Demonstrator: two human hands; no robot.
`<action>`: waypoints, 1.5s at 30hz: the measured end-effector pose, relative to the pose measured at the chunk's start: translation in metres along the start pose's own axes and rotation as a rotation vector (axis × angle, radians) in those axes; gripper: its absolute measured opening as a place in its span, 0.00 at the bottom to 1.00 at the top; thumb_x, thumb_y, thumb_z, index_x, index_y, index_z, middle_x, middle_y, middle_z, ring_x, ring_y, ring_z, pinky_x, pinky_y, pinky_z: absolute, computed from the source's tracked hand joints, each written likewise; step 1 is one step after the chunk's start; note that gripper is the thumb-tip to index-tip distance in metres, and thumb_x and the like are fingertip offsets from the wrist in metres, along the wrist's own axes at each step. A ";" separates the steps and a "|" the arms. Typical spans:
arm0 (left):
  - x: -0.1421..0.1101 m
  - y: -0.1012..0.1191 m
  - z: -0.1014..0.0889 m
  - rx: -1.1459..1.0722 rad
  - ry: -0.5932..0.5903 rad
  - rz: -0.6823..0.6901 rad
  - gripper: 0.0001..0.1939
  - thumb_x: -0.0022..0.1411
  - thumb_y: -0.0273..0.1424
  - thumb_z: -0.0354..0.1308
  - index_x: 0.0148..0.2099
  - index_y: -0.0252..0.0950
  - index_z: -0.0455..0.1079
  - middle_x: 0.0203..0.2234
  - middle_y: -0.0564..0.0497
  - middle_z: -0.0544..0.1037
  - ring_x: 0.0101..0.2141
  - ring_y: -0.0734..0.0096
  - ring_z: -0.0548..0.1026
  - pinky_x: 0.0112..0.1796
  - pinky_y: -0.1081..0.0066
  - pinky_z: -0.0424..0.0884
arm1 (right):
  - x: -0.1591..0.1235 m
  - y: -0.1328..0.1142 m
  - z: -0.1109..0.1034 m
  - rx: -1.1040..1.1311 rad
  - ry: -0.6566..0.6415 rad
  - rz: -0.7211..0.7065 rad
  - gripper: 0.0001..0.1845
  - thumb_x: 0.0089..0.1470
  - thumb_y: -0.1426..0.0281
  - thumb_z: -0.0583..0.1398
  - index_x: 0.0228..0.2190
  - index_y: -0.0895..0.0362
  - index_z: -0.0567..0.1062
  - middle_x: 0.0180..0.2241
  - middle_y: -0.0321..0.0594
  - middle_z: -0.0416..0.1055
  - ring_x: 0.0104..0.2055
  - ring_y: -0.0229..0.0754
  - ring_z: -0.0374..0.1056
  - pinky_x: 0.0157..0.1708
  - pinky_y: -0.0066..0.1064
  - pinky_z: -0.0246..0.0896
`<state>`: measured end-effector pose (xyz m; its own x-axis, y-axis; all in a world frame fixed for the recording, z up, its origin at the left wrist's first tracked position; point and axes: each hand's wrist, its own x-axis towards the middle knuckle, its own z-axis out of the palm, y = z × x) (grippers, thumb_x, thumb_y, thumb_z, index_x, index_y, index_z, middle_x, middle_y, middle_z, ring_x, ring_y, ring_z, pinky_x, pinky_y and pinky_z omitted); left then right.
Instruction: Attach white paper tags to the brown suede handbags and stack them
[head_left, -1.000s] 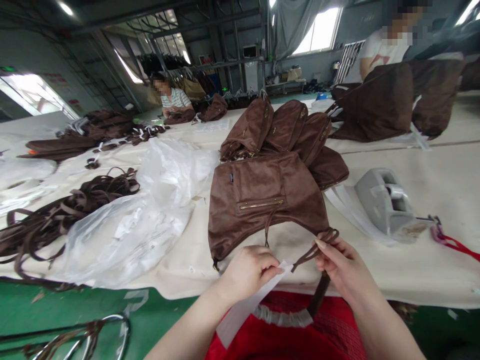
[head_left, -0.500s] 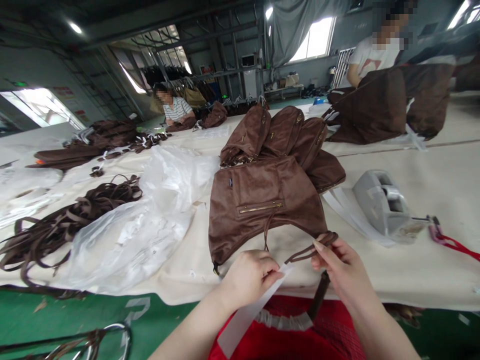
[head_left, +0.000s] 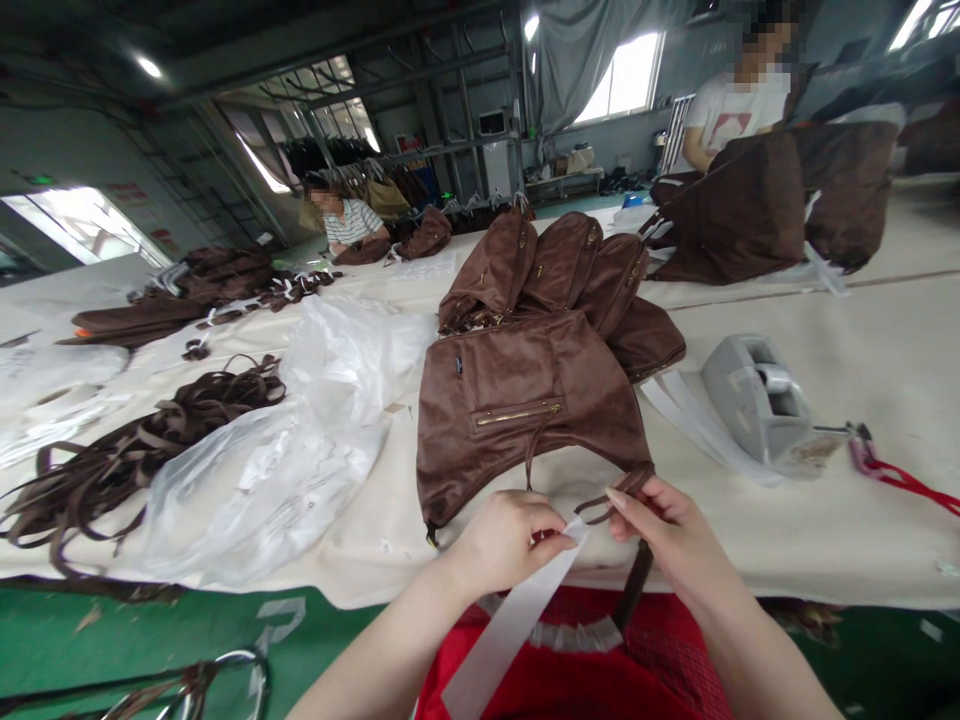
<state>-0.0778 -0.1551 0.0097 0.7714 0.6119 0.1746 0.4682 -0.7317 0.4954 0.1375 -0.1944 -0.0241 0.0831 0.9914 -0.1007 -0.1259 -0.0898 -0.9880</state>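
Observation:
A brown suede bag [head_left: 525, 400] with a gold zipper lies flat on the cream table [head_left: 847, 520] right in front of me. My left hand [head_left: 502, 540] pinches the top end of a long white paper strip [head_left: 510, 630] that hangs down over the table edge. My right hand [head_left: 667, 535] is closed on the bag's thin brown strap [head_left: 615, 495], just right of the strip's end. The two hands nearly touch below the bag's lower edge.
More brown bags [head_left: 570, 265] stand in a row behind the flat one. A grey tape dispenser [head_left: 757, 400] sits to the right, clear plastic bags [head_left: 285, 450] and a heap of brown straps [head_left: 150, 430] to the left. Two other people work at the far side.
My right hand has moved left with the strap toward my left hand. The white strip's end has come up against the strap.

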 end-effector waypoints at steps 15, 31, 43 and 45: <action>0.011 0.004 0.010 -0.252 0.047 0.010 0.15 0.67 0.34 0.49 0.35 0.35 0.75 0.30 0.48 0.75 0.32 0.73 0.72 0.36 0.74 0.66 | -0.007 -0.002 0.000 -0.052 -0.082 0.069 0.18 0.43 0.55 0.67 0.27 0.58 0.76 0.20 0.35 0.70 0.23 0.38 0.65 0.25 0.29 0.63; 0.015 0.024 0.010 -0.449 -0.224 -0.332 0.21 0.64 0.41 0.49 0.27 0.33 0.71 0.18 0.54 0.67 0.21 0.77 0.67 0.24 0.77 0.62 | -0.005 0.000 -0.012 -0.377 -0.090 0.063 0.19 0.50 0.52 0.60 0.22 0.55 0.71 0.20 0.33 0.69 0.19 0.37 0.64 0.20 0.27 0.57; 0.032 0.000 0.023 -0.356 -0.223 -0.499 0.21 0.60 0.42 0.51 0.24 0.32 0.71 0.15 0.56 0.63 0.19 0.79 0.59 0.21 0.76 0.53 | 0.005 0.012 -0.037 -0.778 0.423 -0.366 0.15 0.53 0.63 0.55 0.42 0.53 0.72 0.46 0.46 0.69 0.43 0.48 0.68 0.23 0.30 0.63; 0.038 -0.003 0.026 -0.308 -0.243 -0.470 0.21 0.60 0.41 0.51 0.24 0.31 0.73 0.15 0.56 0.62 0.19 0.78 0.58 0.22 0.75 0.53 | 0.010 0.020 -0.043 -0.818 0.405 -0.300 0.17 0.52 0.63 0.56 0.44 0.54 0.71 0.43 0.46 0.71 0.42 0.49 0.69 0.29 0.34 0.65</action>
<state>-0.0387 -0.1370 -0.0073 0.6058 0.7356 -0.3031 0.6640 -0.2576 0.7019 0.1783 -0.1904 -0.0497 0.3539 0.8897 0.2884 0.6724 -0.0277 -0.7397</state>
